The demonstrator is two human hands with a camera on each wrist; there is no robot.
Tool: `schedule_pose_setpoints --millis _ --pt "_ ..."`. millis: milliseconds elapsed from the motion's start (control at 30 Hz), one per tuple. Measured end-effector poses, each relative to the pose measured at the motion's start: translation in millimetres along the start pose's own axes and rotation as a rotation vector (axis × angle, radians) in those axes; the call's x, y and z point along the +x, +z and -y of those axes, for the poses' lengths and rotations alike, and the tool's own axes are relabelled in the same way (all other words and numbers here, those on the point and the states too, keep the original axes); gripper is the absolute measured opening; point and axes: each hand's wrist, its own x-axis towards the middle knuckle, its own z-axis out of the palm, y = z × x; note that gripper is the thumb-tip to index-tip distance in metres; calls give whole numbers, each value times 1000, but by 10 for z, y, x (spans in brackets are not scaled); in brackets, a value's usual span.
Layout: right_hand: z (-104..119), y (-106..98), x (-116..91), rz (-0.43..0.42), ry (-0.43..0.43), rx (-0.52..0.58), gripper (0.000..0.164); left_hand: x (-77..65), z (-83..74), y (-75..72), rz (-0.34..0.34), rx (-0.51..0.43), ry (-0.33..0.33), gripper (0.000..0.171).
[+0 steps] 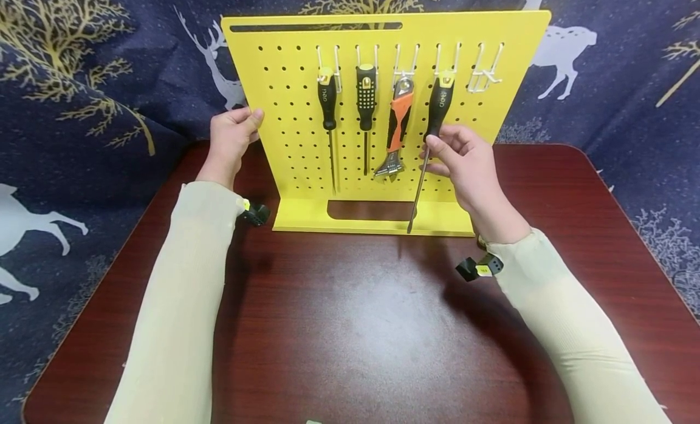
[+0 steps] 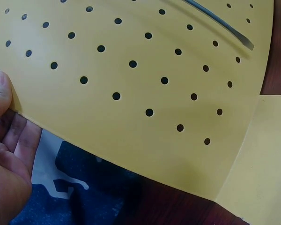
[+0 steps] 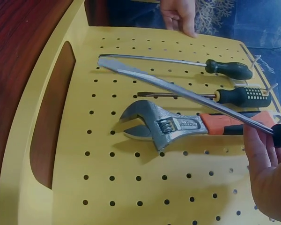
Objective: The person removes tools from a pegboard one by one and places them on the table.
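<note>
A yellow pegboard [image 1: 295,150] stands upright on the table. My left hand [image 1: 232,138] grips its left edge, thumb in front and fingers behind, as the left wrist view also shows. With my right hand [image 1: 467,166] I pinch a long flathead screwdriver [image 1: 439,105] where its black handle meets the shaft. The handle's top is at a white hook, and the shaft slants down to the left, its tip standing out from the board. Left of it hang an adjustable wrench [image 1: 401,117] with an orange and black grip, a screwdriver with a dotted handle [image 1: 366,96] and another slim screwdriver [image 1: 327,102].
An unused white hook [image 1: 483,75] is at the board's upper right. The dark red wooden table [image 1: 350,327] extends in front of the board. Behind hangs a blue cloth [image 1: 153,47] with deer and trees. A slot [image 1: 372,209] opens in the board's base.
</note>
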Motion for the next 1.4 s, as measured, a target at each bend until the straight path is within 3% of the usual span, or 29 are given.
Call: schedule_pose_setpoints --millis 367,900,1100,1400 --pt "31 3 -17 7 -18 -35 16 -4 -1 3 4 6 4 16" --pt "146 7 -142 14 -32 -29 9 -9 -5 13 -12 14 -2 8" --pt "197 -50 -201 4 -50 -45 10 -9 0 11 -7 17 -4 8" --pt "189 -242 -307 -8 -23 27 6 -10 7 5 -7 -18 4 11"
